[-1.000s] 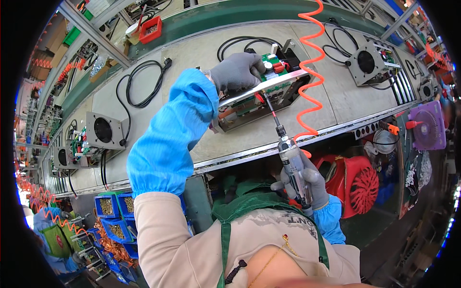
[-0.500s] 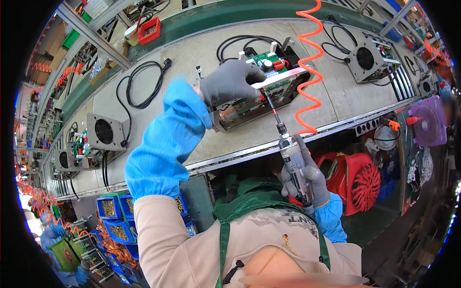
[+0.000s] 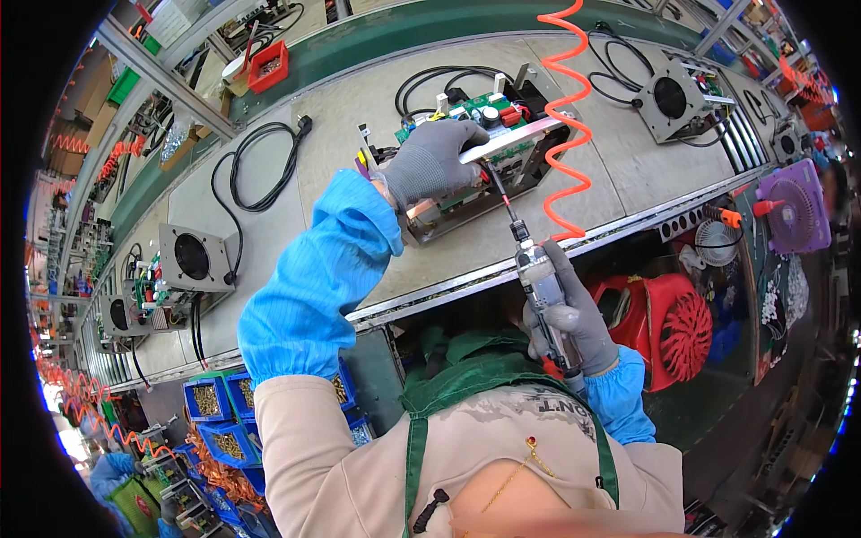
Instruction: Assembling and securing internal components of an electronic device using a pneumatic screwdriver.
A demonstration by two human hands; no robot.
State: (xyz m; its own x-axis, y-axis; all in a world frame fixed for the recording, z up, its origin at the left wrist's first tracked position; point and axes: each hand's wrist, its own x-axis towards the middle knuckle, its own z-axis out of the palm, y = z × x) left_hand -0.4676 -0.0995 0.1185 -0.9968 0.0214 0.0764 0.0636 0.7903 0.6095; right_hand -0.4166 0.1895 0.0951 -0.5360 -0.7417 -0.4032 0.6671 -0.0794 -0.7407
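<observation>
My right hand (image 3: 583, 318), in a grey glove, is closed round a silver power screwdriver (image 3: 543, 285). Its long bit (image 3: 502, 193) points up and left, and its tip meets the near side of an electronics assembly. That assembly has a green circuit board (image 3: 459, 114) with red and black parts, set in a metal frame (image 3: 444, 224). A pale metal bar (image 3: 520, 139) runs along its near upper edge. My left hand (image 3: 435, 161), also gloved, grips the left end of this bar, with its fingertips beside the bit; the hand hides part of the board.
An orange coiled hose (image 3: 574, 134) hangs just right of the assembly. Grey fan units (image 3: 193, 255) stand left and another (image 3: 668, 100) right on the bench. A black power cord (image 3: 238, 184) lies looped behind. Blue bins of screws (image 3: 206, 399) sit below left; a red stool-like object (image 3: 646, 327) is below right.
The whole view has shifted slightly. My left hand has settled from a blurred motion onto the bar, and the screwdriver has moved a little up and left with its tip still at the assembly.
</observation>
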